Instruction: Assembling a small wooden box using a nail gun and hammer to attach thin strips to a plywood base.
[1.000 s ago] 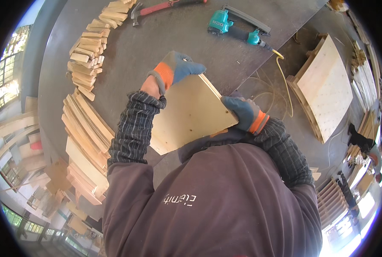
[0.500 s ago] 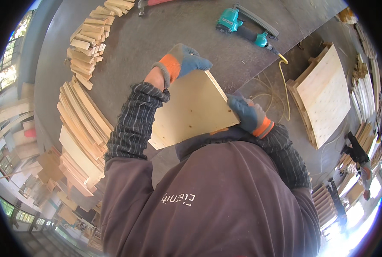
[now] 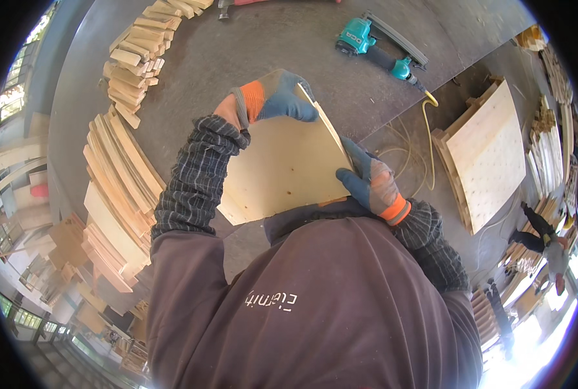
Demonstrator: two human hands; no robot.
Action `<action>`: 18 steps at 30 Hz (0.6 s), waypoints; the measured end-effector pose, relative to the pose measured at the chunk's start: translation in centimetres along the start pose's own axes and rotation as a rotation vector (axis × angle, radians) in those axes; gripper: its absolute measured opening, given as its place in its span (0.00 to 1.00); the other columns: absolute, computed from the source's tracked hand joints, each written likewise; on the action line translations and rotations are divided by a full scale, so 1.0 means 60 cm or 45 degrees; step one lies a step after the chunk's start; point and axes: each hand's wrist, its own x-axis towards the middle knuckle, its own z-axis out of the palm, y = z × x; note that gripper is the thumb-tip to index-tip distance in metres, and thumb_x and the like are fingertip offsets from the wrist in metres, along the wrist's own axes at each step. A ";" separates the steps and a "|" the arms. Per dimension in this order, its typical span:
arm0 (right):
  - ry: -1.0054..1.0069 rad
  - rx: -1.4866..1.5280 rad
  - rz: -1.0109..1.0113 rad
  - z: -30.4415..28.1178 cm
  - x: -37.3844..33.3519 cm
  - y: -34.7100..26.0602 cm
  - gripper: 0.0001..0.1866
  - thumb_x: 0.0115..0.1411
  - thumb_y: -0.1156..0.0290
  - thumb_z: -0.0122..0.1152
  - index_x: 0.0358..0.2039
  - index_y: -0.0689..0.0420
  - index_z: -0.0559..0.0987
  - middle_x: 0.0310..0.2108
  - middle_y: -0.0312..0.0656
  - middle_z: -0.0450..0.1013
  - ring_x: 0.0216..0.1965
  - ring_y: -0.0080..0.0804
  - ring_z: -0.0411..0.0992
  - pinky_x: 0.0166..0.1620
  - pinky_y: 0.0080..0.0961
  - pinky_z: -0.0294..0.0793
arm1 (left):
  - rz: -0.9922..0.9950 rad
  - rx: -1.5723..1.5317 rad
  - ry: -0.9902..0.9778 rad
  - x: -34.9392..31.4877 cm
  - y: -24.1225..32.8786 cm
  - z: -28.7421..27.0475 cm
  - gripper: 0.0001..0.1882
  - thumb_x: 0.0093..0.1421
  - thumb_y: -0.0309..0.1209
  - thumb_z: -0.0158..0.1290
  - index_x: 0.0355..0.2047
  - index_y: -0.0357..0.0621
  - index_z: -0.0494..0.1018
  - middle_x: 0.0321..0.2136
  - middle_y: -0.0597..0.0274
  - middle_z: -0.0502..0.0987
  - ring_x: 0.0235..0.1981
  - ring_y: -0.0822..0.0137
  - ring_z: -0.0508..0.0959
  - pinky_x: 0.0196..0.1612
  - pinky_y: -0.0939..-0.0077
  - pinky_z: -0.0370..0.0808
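I hold a pale square plywood panel [image 3: 282, 165] in front of my chest, above a grey workbench [image 3: 263, 45]. My left hand [image 3: 266, 97], in a blue and orange glove, grips the panel's far top edge. My right hand [image 3: 370, 181], gloved the same way, clasps its right edge near the lower corner. The panel's near edge is hidden behind my brown jacket.
Stacks of short wooden slats [image 3: 133, 58] and longer boards [image 3: 117, 194] line the bench's left side. A teal nail gun [image 3: 376, 48] with a yellow hose [image 3: 428, 129] lies at the back right. A perforated plywood crate [image 3: 486, 152] stands on the floor to the right. A person [image 3: 542, 236] is far right.
The panel has stayed in both hands and tilted slightly. My left hand slid along the top edge, and my right hand moved a little lower on the right edge.
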 end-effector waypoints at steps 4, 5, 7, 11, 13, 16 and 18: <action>-0.003 -0.011 0.006 -0.001 0.001 -0.002 0.36 0.68 0.75 0.61 0.74 0.66 0.61 0.60 0.51 0.76 0.59 0.30 0.74 0.61 0.28 0.72 | -0.068 -0.026 -0.025 -0.013 0.004 -0.006 0.18 0.55 0.39 0.68 0.43 0.42 0.84 0.37 0.54 0.85 0.40 0.59 0.84 0.47 0.66 0.79; 0.003 0.022 0.014 0.000 0.002 0.000 0.35 0.68 0.75 0.61 0.74 0.65 0.61 0.60 0.51 0.76 0.58 0.30 0.74 0.61 0.28 0.73 | -0.070 -0.071 -0.022 -0.013 0.003 -0.005 0.19 0.55 0.38 0.69 0.43 0.42 0.84 0.38 0.54 0.85 0.41 0.60 0.84 0.47 0.66 0.79; 0.009 0.052 0.013 0.003 0.005 0.004 0.35 0.68 0.75 0.61 0.73 0.65 0.61 0.59 0.50 0.77 0.58 0.30 0.74 0.61 0.28 0.73 | -0.069 -0.123 -0.016 -0.007 -0.002 -0.006 0.19 0.55 0.38 0.69 0.44 0.41 0.84 0.38 0.55 0.85 0.41 0.61 0.84 0.48 0.67 0.79; -0.004 0.068 0.052 0.001 0.013 0.013 0.36 0.67 0.75 0.62 0.73 0.64 0.62 0.59 0.50 0.76 0.58 0.31 0.74 0.61 0.29 0.73 | -0.134 -0.150 -0.176 0.024 -0.026 -0.019 0.18 0.55 0.36 0.69 0.44 0.40 0.84 0.37 0.55 0.85 0.39 0.61 0.84 0.46 0.66 0.78; 0.013 0.033 -0.033 -0.013 0.023 0.011 0.36 0.67 0.74 0.63 0.73 0.64 0.63 0.60 0.51 0.75 0.59 0.33 0.74 0.61 0.31 0.74 | -0.138 -0.188 -0.212 0.027 -0.034 -0.029 0.19 0.56 0.36 0.69 0.44 0.39 0.84 0.37 0.55 0.85 0.39 0.62 0.83 0.45 0.66 0.78; 0.317 0.212 -0.255 -0.087 0.080 0.087 0.35 0.65 0.75 0.65 0.71 0.64 0.65 0.65 0.54 0.72 0.62 0.40 0.73 0.63 0.36 0.74 | -0.160 -0.181 -0.273 0.024 -0.028 -0.042 0.19 0.55 0.36 0.69 0.45 0.39 0.84 0.40 0.53 0.85 0.42 0.60 0.83 0.47 0.66 0.78; 0.654 -0.571 -0.701 -0.170 0.159 0.078 0.37 0.64 0.69 0.67 0.72 0.61 0.64 0.65 0.58 0.71 0.64 0.49 0.72 0.64 0.40 0.74 | -0.181 -0.056 -0.096 0.011 -0.028 -0.043 0.19 0.56 0.37 0.70 0.45 0.41 0.84 0.44 0.52 0.84 0.45 0.59 0.83 0.50 0.65 0.78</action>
